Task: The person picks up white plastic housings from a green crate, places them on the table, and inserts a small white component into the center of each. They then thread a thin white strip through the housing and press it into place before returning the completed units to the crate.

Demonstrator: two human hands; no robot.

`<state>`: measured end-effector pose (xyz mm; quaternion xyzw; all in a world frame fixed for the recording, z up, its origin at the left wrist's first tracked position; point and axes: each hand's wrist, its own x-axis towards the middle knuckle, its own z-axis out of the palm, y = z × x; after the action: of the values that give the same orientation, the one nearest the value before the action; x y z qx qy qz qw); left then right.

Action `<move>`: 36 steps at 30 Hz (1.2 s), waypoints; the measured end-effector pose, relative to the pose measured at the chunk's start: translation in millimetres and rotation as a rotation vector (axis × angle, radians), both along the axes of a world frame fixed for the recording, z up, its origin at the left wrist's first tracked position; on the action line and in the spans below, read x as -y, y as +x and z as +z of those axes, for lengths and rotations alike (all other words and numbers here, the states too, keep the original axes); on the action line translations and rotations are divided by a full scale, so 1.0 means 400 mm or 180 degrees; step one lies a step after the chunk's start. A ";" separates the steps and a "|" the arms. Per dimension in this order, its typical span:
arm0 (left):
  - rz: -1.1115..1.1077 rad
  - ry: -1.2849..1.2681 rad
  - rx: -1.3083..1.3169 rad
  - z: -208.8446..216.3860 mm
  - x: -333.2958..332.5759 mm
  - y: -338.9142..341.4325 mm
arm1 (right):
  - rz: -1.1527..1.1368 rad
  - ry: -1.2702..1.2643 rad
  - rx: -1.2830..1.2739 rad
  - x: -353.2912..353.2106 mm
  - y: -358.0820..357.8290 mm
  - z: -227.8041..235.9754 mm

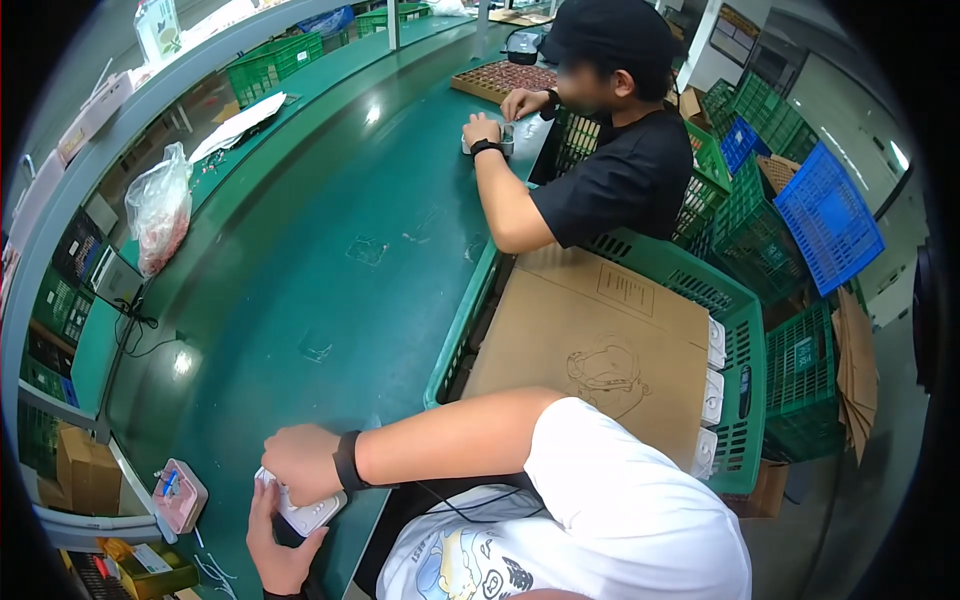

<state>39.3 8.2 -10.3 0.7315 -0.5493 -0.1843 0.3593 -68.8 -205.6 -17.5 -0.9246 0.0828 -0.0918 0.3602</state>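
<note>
A white, rounded plastic casing (312,517) with small marks on its face lies on the green worktop at the lower left. My left hand (277,549) grips it from the near side, thumb and fingers curved round its edges. Over its far end is my right hand (303,463), closed and bearing down on it. The right fingertips are hidden under the hand, so whatever they hold does not show. A dark band circles my right wrist.
A pink tray (181,497) with small blue pieces stands left of my hands. Right of the worktop, cardboard (530,330) and white units (712,397) sit in a green crate (745,330). Further along, a co-worker (610,130) handles a part. A plastic bag (160,212) lies at the far left.
</note>
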 end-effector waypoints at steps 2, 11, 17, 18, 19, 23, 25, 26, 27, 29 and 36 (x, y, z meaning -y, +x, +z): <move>-0.0155 0.0017 0.0466 0.011 0.001 0.001 | -0.0081 -0.0189 0.0490 -0.002 -0.001 -0.018; -0.0472 0.0192 0.1591 0.042 0.018 -0.018 | 0.0088 -0.0104 0.0775 0.018 -0.003 -0.034; -0.0383 0.0225 0.1586 0.053 0.028 -0.035 | 0.0561 0.0006 0.0591 0.061 0.012 -0.051; -0.0408 0.0249 0.1717 0.053 0.032 -0.039 | 0.0674 0.0062 0.0516 0.069 0.016 -0.055; -0.0421 0.0277 0.1843 0.054 0.032 -0.046 | 0.0698 0.0063 0.0510 0.072 0.017 -0.050; -0.0425 0.0395 0.1886 0.051 0.022 -0.037 | 0.0589 0.0423 0.0404 0.070 0.010 -0.030; -0.0437 0.0428 0.1868 0.059 0.025 -0.034 | 0.0444 0.0398 0.0337 0.062 0.002 -0.030; -0.0392 0.0414 0.1823 0.067 0.025 -0.033 | 0.0367 0.0385 0.0304 0.059 -0.001 -0.031; -0.0350 0.0399 0.1777 0.075 0.026 -0.035 | 0.0370 0.0381 0.0313 0.056 -0.002 -0.031; -0.0320 0.0388 0.1731 0.079 0.024 -0.040 | 0.0036 0.0039 0.0503 0.047 -0.008 -0.031; 0.0418 -0.0069 0.0979 0.010 -0.001 -0.063 | 0.0276 0.0065 0.0196 0.036 -0.021 -0.052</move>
<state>14.3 8.5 -6.1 0.7816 -0.5508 -0.0404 0.2901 -77.2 -220.1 -38.4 -0.9204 0.0325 -0.1036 0.3756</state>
